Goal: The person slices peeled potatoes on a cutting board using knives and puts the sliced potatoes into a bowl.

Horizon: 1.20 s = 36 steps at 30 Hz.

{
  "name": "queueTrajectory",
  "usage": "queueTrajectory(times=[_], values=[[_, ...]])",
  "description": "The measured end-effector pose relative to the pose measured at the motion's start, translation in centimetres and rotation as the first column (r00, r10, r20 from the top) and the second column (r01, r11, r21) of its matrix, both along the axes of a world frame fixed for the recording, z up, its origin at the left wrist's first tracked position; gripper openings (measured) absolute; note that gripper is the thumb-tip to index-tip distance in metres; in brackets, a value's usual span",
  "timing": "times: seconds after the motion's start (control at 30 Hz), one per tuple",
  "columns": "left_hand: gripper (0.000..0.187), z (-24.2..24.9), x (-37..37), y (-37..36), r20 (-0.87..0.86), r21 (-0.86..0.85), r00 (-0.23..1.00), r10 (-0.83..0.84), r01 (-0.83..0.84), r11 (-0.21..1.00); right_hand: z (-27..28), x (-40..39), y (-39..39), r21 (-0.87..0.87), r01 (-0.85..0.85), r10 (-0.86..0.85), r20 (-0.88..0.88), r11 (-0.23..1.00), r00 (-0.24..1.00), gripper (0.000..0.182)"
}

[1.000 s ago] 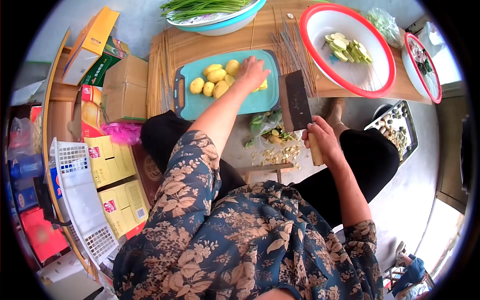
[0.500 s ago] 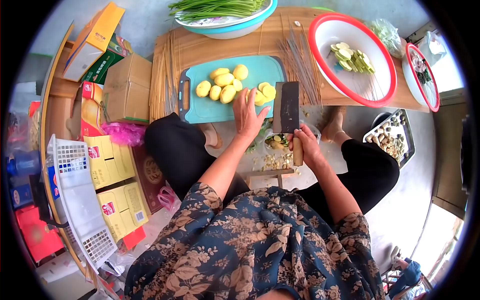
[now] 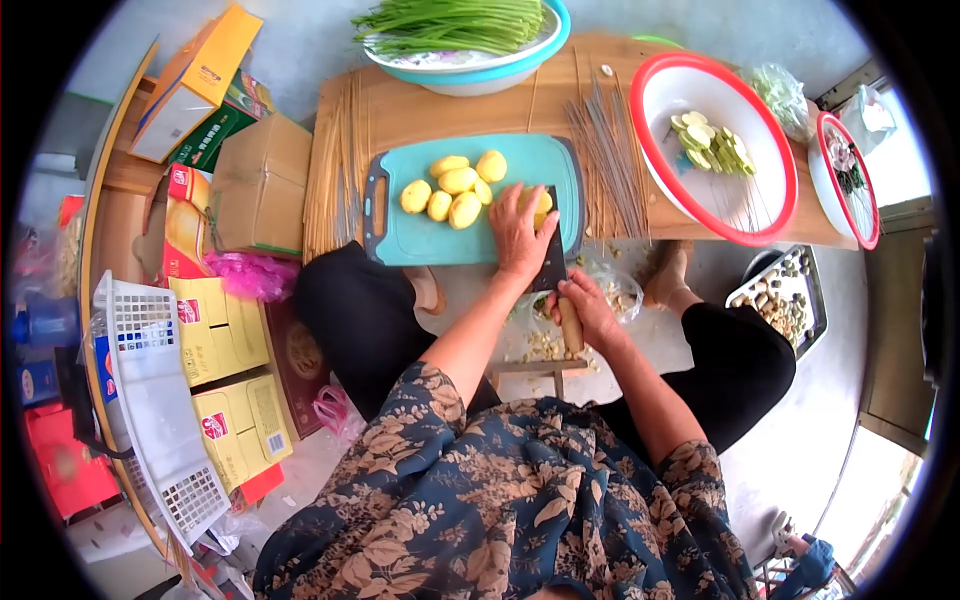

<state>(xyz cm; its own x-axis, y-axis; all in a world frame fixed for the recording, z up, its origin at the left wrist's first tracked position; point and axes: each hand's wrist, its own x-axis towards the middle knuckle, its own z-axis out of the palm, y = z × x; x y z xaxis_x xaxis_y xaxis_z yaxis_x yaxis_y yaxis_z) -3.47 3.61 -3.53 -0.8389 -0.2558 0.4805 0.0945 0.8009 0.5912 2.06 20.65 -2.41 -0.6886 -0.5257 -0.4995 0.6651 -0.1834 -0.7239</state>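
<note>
My right hand [image 3: 590,306] is wrapped round the wooden handle of a cleaver [image 3: 552,262]. Its dark blade stands nearly edge-on at the board's right side, against a cut yellow potato [image 3: 543,204]. Curled over that potato, my left hand [image 3: 518,238] presses it down, with its fingertips close to the blade and hiding part of the potato. Several whole peeled potatoes [image 3: 457,181] lie to the left on the turquoise cutting board [image 3: 400,238].
Thin sticks [image 3: 612,150] lie on the wooden table beside a red-rimmed basin [image 3: 790,205] of sliced vegetables. Behind the board stands a bowl of long green stalks [image 3: 455,25]. Below the table are a bag of scraps [image 3: 620,290] and a tray of mushrooms [image 3: 785,290]. Boxes [image 3: 262,180] are stacked left.
The cleaver has moved left and turned from flat view to nearly edge-on at the potato. My left hand has closed over the potato pieces. The whole view has shifted slightly.
</note>
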Motion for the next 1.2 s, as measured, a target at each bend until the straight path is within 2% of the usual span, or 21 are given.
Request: queueTrajectory(times=[0.07, 0.17, 0.23, 0.37, 0.47, 0.53, 0.63, 0.73, 0.87, 0.93, 1.0, 1.1, 1.17, 1.2], values=[[0.049, -0.2, 0.0, -0.1, -0.018, 0.045, 1.000, -0.015, 0.016, 0.999, 0.6, 0.4, -0.7, 0.026, 0.022, -0.022, 0.006, 0.999, 1.000, 0.013], [0.049, 0.5, 0.6, -0.2, -0.015, 0.120, 0.998, -0.067, 0.068, 0.990, 2.3, 1.0, -0.8, -0.043, 0.009, -0.009, 0.012, 0.999, 1.000, 0.015], [0.049, 2.4, 0.7, 0.1, -0.021, 0.144, 0.995, -0.093, 0.095, 0.985, 4.4, 1.0, -0.7, -0.032, 0.048, -0.048, -0.002, 0.998, 0.999, 0.018], [0.051, 7.8, -1.0, -0.2, -0.089, 0.116, 0.989, -0.114, 0.124, 0.985, 8.9, -0.7, -1.1, -0.041, 0.067, -0.069, -0.045, 0.997, 0.997, 0.018], [0.050, 11.6, -5.0, -2.9, -0.161, 0.085, 0.977, -0.141, 0.156, 0.984, 12.4, -4.4, -3.3, -0.026, 0.063, -0.065, -0.125, 0.998, 0.990, 0.019], [0.048, 13.8, -8.1, -5.5, -0.218, 0.020, 0.962, -0.166, 0.174, 0.985, 14.3, -7.4, -5.4, -0.078, 0.034, -0.048, -0.177, 0.996, 0.983, 0.016], [0.044, 15.6, -12.9, -10.5, -0.174, -0.056, 0.949, -0.262, 0.257, 0.965, 16.3, -11.9, -8.7, -0.128, 0.014, -0.034, -0.156, 0.992, 0.987, 0.013], [0.040, 15.5, -17.1, -15.0, -0.124, -0.138, 0.949, -0.291, 0.274, 0.952, 16.5, -15.8, -11.3, -0.181, -0.025, 0.002, -0.126, 0.983, 0.992, 0.010], [0.036, 13.9, -20.9, -19.0, -0.055, -0.145, 0.957, -0.286, 0.276, 0.950, 16.5, -17.7, -12.8, -0.208, -0.036, 0.024, -0.060, 0.977, 0.998, 0.007], [0.035, 13.3, -21.9, -20.2, 0.030, -0.146, 0.957, -0.288, 0.289, 0.946, 16.3, -18.0, -12.5, -0.216, -0.002, 0.008, 0.026, 0.976, 1.000, 0.007], [0.033, 13.3, -22.4, -21.0, 0.171, -0.179, 0.966, -0.194, 0.225, 0.958, 16.1, -18.0, -11.5, -0.186, -0.001, 0.006, 0.025, 0.983, 1.000, 0.007], [0.031, 14.2, -22.2, -20.1, 0.108, -0.184, 0.980, -0.165, 0.182, 0.966, 16.0, -18.2, -10.3, -0.142, -0.028, 0.025, -0.019, 0.990, 1.000, 0.007], [0.031, 15.3, -21.8, -18.7, -0.047, -0.156, 0.955, -0.293, 0.283, 0.946, 16.2, -18.3, -10.1, -0.125, -0.050, 0.044, -0.053, 0.991, 0.998, 0.007], [0.031, 15.8, -21.5, -18.0, -0.048, -0.158, 0.955, -0.292, 0.281, 0.947, 16.6, -18.4, -10.3, -0.115, -0.038, 0.033, -0.045, 0.993, 0.998, 0.008]])
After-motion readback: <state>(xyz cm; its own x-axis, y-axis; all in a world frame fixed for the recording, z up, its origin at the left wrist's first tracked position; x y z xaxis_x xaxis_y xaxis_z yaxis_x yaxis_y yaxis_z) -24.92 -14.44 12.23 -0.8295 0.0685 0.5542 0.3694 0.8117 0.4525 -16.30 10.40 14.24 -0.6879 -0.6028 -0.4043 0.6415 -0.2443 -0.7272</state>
